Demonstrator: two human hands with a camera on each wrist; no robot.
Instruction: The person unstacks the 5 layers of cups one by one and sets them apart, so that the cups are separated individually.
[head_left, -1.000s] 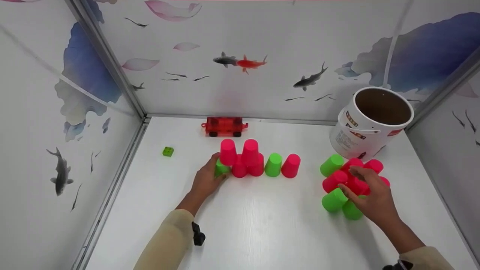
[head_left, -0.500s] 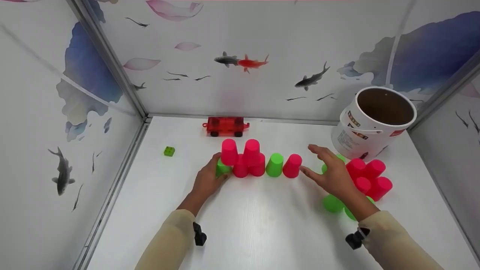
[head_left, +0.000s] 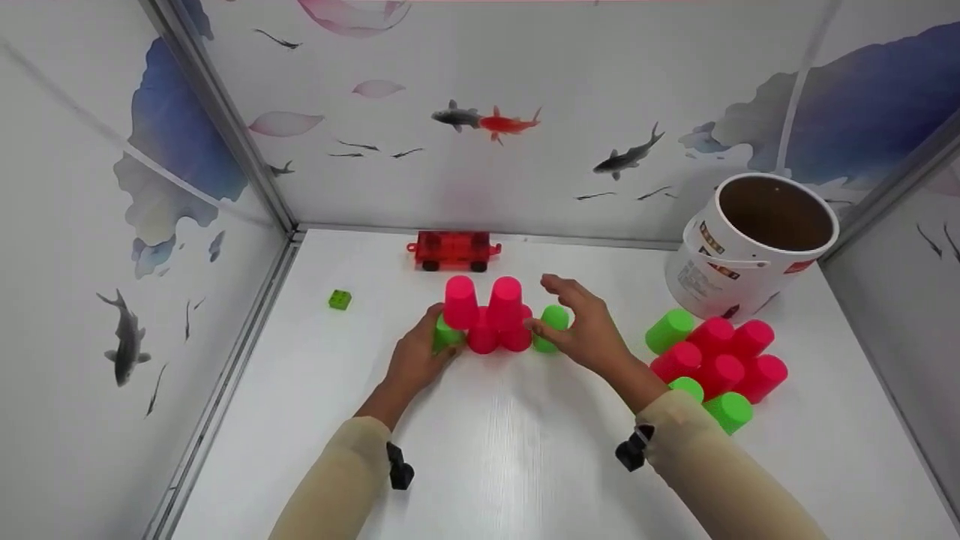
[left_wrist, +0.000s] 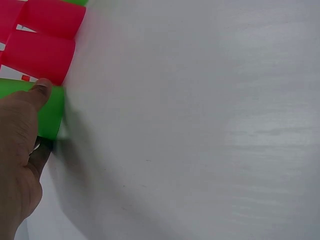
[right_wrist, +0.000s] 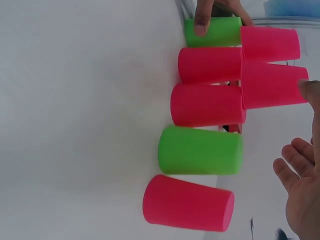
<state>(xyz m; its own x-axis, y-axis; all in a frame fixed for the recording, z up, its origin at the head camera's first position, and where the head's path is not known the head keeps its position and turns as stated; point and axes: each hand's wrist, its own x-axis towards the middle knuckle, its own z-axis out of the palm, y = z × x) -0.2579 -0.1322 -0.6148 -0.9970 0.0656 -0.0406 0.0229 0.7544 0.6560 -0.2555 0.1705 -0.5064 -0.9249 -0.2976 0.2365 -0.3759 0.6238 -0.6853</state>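
My left hand (head_left: 418,349) grips a green cup (left_wrist: 51,112) at the left end of a row of upside-down cups, thumb on its near side. Beside it stand two pink cups (head_left: 482,339), then another green cup (head_left: 555,316). A last pink cup (right_wrist: 187,202), hidden behind my right hand in the head view, ends the row. On top sit an upper left pink cup (head_left: 460,301) and an upper right pink cup (head_left: 506,300). My right hand (head_left: 592,334) hovers at the row's right side, fingers spread, its thumb overlapping the upper right cup in the right wrist view.
Several pink and green cups (head_left: 721,373) stand in a cluster on the right. Behind them is a white bucket (head_left: 701,281). A red toy wagon (head_left: 452,251) sits behind the row, against the back wall. A small green block (head_left: 340,300) lies at left.
My right hand has moved left, from over the cup cluster to the right part of the row. The left hand stays on its green cup, and the stacked cups have not shifted.
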